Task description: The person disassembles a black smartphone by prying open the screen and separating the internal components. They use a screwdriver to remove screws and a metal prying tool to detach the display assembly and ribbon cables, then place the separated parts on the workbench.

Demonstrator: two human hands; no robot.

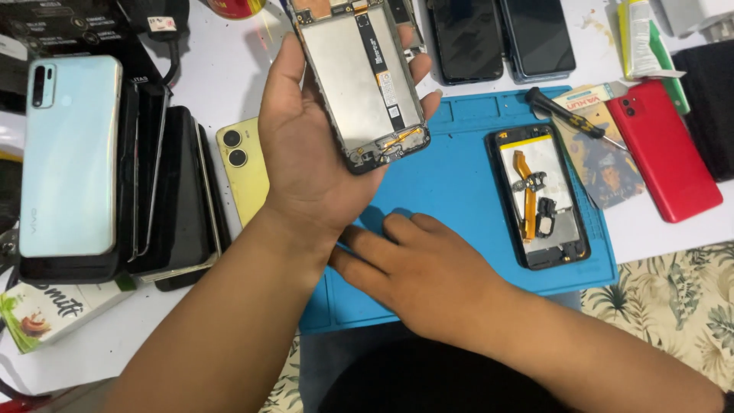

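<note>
My left hand is raised palm-up and grips an opened phone frame with its back cover off, showing a grey metal plate, a black flex strip and small parts at its lower end. My right hand lies flat on the blue repair mat, fingers pointing left under my left wrist, holding nothing. A second opened phone with an orange flex cable lies on the mat to the right, apart from both hands.
A stack of phones and dark screens stands at the left, with a yellow phone beside it. A red phone, a small screwdriver and two dark phones lie at the right and back. Floral cloth covers the near right.
</note>
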